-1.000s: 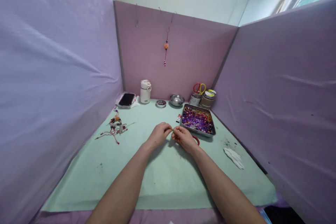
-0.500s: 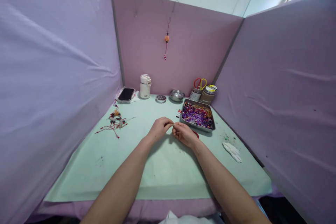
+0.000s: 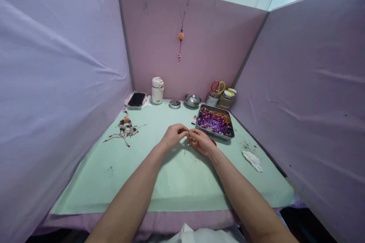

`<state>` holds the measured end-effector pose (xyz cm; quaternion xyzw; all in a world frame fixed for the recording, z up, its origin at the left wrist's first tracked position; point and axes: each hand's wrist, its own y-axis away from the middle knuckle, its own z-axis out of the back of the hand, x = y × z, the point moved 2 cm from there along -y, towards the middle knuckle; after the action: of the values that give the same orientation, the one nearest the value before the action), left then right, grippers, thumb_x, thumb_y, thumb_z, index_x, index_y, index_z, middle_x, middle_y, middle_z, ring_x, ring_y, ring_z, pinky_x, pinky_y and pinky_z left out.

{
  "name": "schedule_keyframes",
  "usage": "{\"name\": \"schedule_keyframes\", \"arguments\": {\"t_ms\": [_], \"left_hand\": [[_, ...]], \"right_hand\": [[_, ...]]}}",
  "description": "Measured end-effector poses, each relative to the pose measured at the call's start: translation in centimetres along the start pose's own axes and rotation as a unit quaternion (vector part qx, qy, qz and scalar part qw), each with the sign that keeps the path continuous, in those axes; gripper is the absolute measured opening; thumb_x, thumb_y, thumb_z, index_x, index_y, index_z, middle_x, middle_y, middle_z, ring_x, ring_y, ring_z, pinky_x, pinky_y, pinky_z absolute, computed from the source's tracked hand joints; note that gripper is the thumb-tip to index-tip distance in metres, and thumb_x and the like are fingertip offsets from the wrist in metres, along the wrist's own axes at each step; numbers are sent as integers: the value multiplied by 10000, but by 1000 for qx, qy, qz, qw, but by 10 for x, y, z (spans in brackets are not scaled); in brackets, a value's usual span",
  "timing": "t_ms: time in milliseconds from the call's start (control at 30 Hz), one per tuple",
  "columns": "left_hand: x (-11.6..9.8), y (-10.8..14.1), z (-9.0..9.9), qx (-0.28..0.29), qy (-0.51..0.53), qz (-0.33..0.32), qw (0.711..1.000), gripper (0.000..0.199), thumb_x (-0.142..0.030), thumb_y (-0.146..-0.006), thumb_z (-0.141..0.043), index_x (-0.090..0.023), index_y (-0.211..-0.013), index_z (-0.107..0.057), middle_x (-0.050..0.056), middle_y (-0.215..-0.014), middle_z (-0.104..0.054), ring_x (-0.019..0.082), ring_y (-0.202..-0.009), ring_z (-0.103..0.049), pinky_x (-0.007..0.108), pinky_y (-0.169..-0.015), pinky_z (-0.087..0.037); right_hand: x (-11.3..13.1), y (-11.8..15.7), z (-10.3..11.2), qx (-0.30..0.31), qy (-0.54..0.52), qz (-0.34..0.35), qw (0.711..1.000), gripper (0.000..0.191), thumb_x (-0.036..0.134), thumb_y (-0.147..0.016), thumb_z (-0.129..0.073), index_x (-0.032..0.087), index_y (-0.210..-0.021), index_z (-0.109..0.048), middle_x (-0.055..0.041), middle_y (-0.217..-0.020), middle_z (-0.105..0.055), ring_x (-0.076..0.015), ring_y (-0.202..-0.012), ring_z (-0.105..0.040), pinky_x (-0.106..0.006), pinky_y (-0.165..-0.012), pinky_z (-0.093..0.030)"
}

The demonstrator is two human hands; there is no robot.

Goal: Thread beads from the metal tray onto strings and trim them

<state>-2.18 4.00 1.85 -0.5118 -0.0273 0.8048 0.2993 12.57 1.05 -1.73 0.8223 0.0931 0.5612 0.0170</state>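
My left hand point(image 3: 174, 136) and my right hand point(image 3: 200, 141) meet fingertip to fingertip above the middle of the table. Both are closed in a pinch. What sits between the fingers is too small to make out. Just right of my right hand stands a metal tray point(image 3: 219, 135) full of purple, red and dark beads point(image 3: 213, 120). Partly behind that hand, a red object point(image 3: 213, 142) shows on the table. A small red and white packet point(image 3: 194, 120) lies by the tray's left side.
Finished-looking beaded cords point(image 3: 127, 129) lie at left. Along the back stand a phone point(image 3: 137, 99), white bottle point(image 3: 157, 90), round container point(image 3: 175, 104), metal bowl point(image 3: 193, 100), scissors point(image 3: 218, 87) in a jar, and another jar point(image 3: 227, 99). A white cloth point(image 3: 252, 160) lies at right. A beaded pendant point(image 3: 181, 37) hangs behind.
The camera view has tilted slightly downward. My hands stay together over the same spot, with only small shifts of the fingers.
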Motion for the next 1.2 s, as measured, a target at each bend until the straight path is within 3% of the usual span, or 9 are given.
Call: {"name": "schedule_keyframes", "arguments": {"t_ms": [267, 433, 700, 900, 1067, 1133, 1200], "left_hand": [[4, -1, -1, -14, -24, 24, 999, 168, -262, -758, -550, -159, -771, -682, 24, -755, -668, 132, -685, -548, 248, -646, -408], [4, -1, 2, -26, -9, 56, 998, 203, -307, -756, -545, -159, -783, -682, 24, -753, -665, 133, -677, -537, 253, -643, -402], [7, -1, -1, 18, 25, 79, 996, 258, -369, -741, -568, -149, -801, -688, 36, -757, -670, 140, -671, -539, 262, -626, -406], [2, 1, 0, 59, 116, 78, 988, 227, -353, -745, -610, -156, -819, -694, 57, -831, -679, 161, -776, -586, 290, -731, -447], [-4, 1, 3, 50, 164, 51, 984, 177, -329, -713, -661, -172, -772, -718, 102, -1131, -630, 173, -892, -592, 311, -789, -460], [-6, 2, 3, 65, 181, 62, 979, 189, -333, -715, -654, -169, -780, -720, 99, -1096, -650, 161, -844, -586, 305, -751, -459], [-8, 2, 3, 70, 183, 84, 977, 207, -343, -711, -648, -166, -793, -718, 73, -920, -685, 138, -742, -557, 286, -687, -443]], "right_hand": [[2, -3, 2, -51, 45, 70, 995, 281, 377, -649, -764, 195, -752, -577, 27, -696, -531, -95, -646, -496, -222, -575, -387], [3, -5, 5, -71, 171, 138, 973, 186, 368, -694, -697, 210, -770, -633, 3, -753, -592, -124, -682, -521, -258, -636, -401], [5, -6, 8, -88, 232, 209, 946, 181, 382, -716, -659, 212, -763, -618, -11, -780, -613, -155, -729, -534, -288, -714, -425], [4, -9, 10, -76, 232, 223, 944, 188, 381, -739, -632, 202, -776, -585, 3, -728, -573, -136, -679, -500, -265, -664, -398], [5, -6, 7, -90, 255, 190, 944, 214, 398, -709, -652, 195, -742, -593, 10, -693, -578, -136, -656, -485, -259, -633, -377], [4, -5, 6, -81, 272, 175, 943, 222, 402, -707, -652, 190, -726, -592, 17, -671, -572, -132, -640, -477, -257, -619, -369], [2, -6, 6, -74, 298, 174, 936, 213, 397, -720, -641, 187, -719, -601, 16, -672, -571, -133, -642, -481, -262, -625, -375]]}}
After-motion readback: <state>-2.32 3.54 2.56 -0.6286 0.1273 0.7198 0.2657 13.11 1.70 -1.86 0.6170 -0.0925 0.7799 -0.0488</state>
